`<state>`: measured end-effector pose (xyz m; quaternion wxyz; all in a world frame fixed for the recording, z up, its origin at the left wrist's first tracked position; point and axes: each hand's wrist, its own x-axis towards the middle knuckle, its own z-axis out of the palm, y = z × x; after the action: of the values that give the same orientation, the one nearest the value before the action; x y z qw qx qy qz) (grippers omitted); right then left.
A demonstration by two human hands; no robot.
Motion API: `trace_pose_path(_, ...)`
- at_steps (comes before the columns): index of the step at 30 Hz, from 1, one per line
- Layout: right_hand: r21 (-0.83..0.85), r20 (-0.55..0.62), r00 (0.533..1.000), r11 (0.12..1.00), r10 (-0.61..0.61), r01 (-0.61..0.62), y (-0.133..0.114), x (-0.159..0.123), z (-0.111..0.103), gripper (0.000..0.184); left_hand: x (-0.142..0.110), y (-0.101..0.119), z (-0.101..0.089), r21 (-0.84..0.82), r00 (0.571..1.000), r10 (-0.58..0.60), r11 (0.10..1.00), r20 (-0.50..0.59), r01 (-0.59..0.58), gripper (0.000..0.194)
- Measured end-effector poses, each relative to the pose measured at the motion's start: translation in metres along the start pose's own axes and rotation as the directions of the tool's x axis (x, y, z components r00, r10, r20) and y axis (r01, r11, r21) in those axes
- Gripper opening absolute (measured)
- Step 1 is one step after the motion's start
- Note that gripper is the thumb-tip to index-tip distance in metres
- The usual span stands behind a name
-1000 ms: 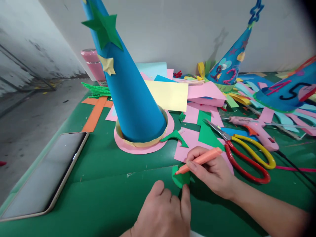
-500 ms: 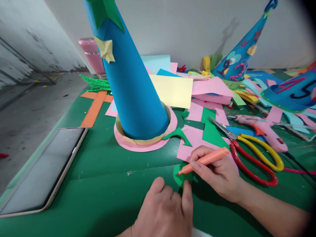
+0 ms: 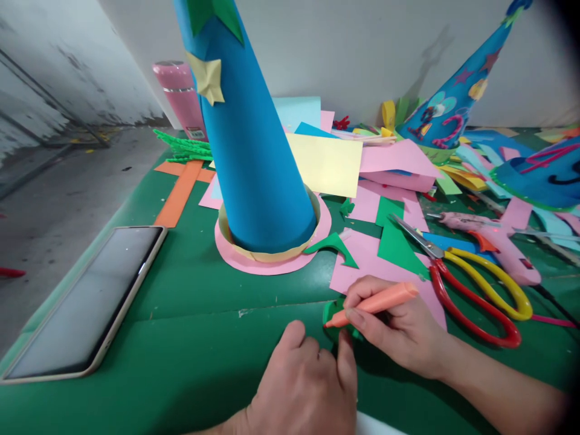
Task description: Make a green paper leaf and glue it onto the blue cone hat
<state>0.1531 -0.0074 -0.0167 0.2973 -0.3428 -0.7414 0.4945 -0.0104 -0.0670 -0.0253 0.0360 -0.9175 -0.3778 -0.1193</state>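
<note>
My right hand [image 3: 405, 335] is closed around a coral-coloured marker [image 3: 387, 298], pinched between thumb and fingers. The marker's tip rests at the left part of a small rounded green paper piece [image 3: 328, 312], mostly hidden under the hands. My left hand [image 3: 306, 380] has its fingers curled, and one fingertip presses the paper's lower edge against the green table. Behind my hands stands a tall blue paper cone hat [image 3: 265, 175] with a green star and a pale yellow star, on a pink brim. A curved green scrap [image 3: 338, 243] touches the brim.
Red-and-yellow-handled scissors [image 3: 478, 317] lie right of my hands, beside a pink glue gun [image 3: 507, 246]. A phone [image 3: 90, 302] lies at left. Farther back are a pink bottle [image 3: 181, 99], green pipe cleaners [image 3: 181, 147], paper sheets [image 3: 324, 164] and decorated cone hats [image 3: 446, 115].
The view has shifted, so the cone hat and tools sit a little farther right. The marker's tip has moved slightly toward the paper's lower left. Both hands keep their hold.
</note>
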Motion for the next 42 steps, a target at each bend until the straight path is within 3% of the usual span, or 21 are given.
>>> trace_pose_path(9, 0.008, -0.004, 1.000, 1.000, -0.010, 0.010, -0.0003, 0.0016, 0.0011, 0.013, 0.0005, 0.0030, 0.0014, 0.032, 0.999, -0.009, 0.999, -0.044, 0.010, 0.029)
trace_pose_path(16, -0.032, -0.015, 1.000, 0.999, -0.020, 0.019, 0.0006, 0.0009, 0.0009, 0.023, 0.0011, 0.0044, 0.0013, 0.037, 0.999, -0.014, 0.999, -0.044, 0.015, 0.032)
trace_pose_path(42, -0.072, -0.182, 0.983, 0.997, -0.032, 0.019, 0.0016, 0.0030, 0.0032, 0.015, 0.0003, 0.0018, 0.0062, 0.120, 0.994, -0.006, 0.993, -0.106, 0.018, 0.031)
